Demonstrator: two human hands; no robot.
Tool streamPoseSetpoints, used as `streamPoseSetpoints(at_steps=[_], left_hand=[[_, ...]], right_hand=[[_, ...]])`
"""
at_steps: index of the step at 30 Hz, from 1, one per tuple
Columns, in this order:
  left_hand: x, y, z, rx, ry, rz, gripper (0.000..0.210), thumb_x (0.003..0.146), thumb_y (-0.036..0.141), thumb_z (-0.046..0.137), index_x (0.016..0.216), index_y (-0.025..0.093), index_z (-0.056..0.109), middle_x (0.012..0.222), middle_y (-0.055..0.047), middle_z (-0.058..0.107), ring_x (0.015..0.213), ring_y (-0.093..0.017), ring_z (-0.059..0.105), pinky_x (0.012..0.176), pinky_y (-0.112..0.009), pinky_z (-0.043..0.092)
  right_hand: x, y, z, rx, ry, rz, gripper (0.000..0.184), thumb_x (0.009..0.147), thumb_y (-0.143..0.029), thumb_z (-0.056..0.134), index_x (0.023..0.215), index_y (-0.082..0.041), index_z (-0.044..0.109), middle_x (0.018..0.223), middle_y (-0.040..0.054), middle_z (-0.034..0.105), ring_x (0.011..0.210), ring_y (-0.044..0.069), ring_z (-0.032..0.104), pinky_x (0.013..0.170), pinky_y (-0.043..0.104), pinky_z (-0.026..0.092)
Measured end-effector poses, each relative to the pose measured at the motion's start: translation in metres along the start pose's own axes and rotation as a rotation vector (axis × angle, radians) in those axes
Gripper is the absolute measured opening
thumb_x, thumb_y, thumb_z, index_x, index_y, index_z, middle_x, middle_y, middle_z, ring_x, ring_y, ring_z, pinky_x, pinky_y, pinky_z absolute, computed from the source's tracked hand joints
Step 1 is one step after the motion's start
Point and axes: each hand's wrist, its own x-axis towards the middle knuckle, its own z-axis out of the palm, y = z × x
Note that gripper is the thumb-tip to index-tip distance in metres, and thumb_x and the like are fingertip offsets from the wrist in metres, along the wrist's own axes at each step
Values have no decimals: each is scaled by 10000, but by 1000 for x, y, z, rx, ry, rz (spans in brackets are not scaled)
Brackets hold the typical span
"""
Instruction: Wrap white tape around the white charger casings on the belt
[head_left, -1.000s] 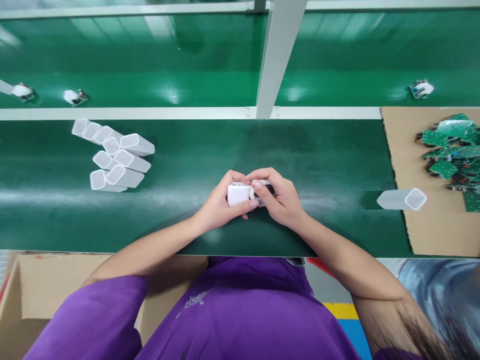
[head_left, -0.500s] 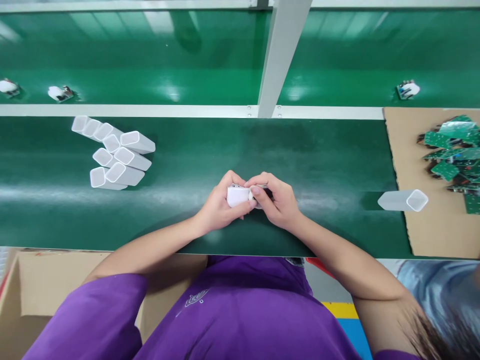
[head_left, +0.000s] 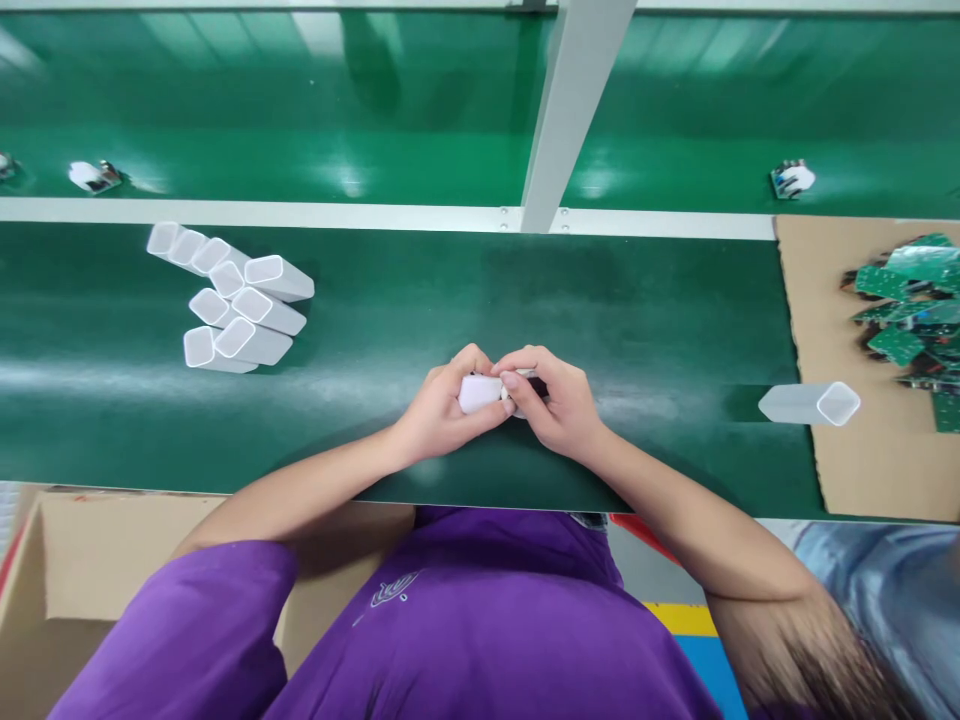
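Crosswise, the left hand (head_left: pixel 437 412) grips a white casing (head_left: pixel 480 393), long axis toward the part (head_left: pixel 538 386) the right hand (head_left: pixel 564 405) pinches.

Over right, green circuit boards (head_left: pixel 896 346) lie heaped on a flat brown cardboard sheet (head_left: pixel 862 470); at the back, a pale metal post (head_left: pixel 577 110) stands. Down left, here's an open brown cardboard box (head_left: pixel 112 560)!
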Motion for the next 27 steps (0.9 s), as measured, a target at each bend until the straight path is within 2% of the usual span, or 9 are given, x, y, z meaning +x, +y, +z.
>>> streamPoseSetpoints(at_steps=[7, 9, 12, 15, 18, 20, 22, 24, 27], left_hand=[[4, 3, -4, 39, -31, -41, 276, 784, 375, 673, 819, 208, 456, 645, 59, 549, 503, -80, 513, 475, -192, 383], [6, 0, -5, -15, -64, -59, 298, 790, 391, 693, 874, 212, 471, 668, 46, 601, 521, -100, 576, 487, -200, 425], [12, -3, -5, -199, -90, -48, 374, 774, 422, 729, 954, 216, 473, 709, 21, 662, 580, -139, 654, 537, -231, 499], [18, -4, -5, -362, 21, -6, 386, 751, 423, 748, 924, 208, 479, 722, 8, 677, 587, -131, 645, 534, -222, 497], [23, -4, -6, -434, 176, -10, 348, 745, 413, 741, 877, 201, 497, 685, 9, 673, 542, -109, 588, 483, -195, 436], [26, -2, -7, -506, 272, -36, 326, 731, 404, 735, 846, 201, 508, 662, 18, 653, 544, -108, 575, 487, -195, 432], [27, 0, -7, -582, 356, -75, 287, 735, 391, 712, 806, 199, 512, 664, 22, 626, 558, -104, 562, 482, -187, 420], [28, 2, -6, -646, 394, -116, 252, 772, 391, 674, 786, 195, 516, 710, 15, 608, 567, -94, 534, 461, -178, 392], [31, 1, -5, -713, 394, -144, 241, 844, 426, 616, 835, 203, 525, 739, 13, 552, 591, -99, 506, 473, -183, 392]], right_hand=[[2, -3, -1, -21, -7, -10, 154, 1019, -270, 447, 988, -200, 581, 941, 30, 677, 806, 133, 640, 740, 248, 521], [4, -3, -2, 60, -3, 75, 171, 1011, -331, 468, 986, -204, 579, 903, 20, 668, 748, 129, 631, 686, 243, 516], [8, -1, -8, 287, 10, 299, 265, 994, -468, 477, 1005, -222, 576, 732, -23, 606, 536, 105, 547, 487, 218, 443], [12, 3, -15, 402, 113, 402, 352, 980, -543, 467, 920, -217, 584, 577, -55, 488, 432, 94, 442, 417, 216, 353], [13, 5, -14, 328, 51, 349, 317, 962, -486, 514, 851, -200, 592, 530, -65, 459, 442, 87, 420, 461, 213, 354], [10, 4, -6, 222, -81, 266, 219, 937, -400, 547, 978, -195, 614, 588, -62, 521, 480, 84, 460, 505, 204, 387], [6, 2, 5, 112, -146, 174, 295, 925, -340, 537, 1180, -197, 567, 685, -51, 586, 535, 88, 518, 549, 200, 425], [3, 0, 15, 2, -130, 132, 387, 930, -330, 513, 1293, -197, 499, 777, -31, 629, 570, 98, 554, 574, 207, 452], [14, -1, 18, -167, -91, 115, 380, 936, -304, 495, 1300, -197, 506, 870, 3, 673, 615, 123, 595, 605, 230, 475]])
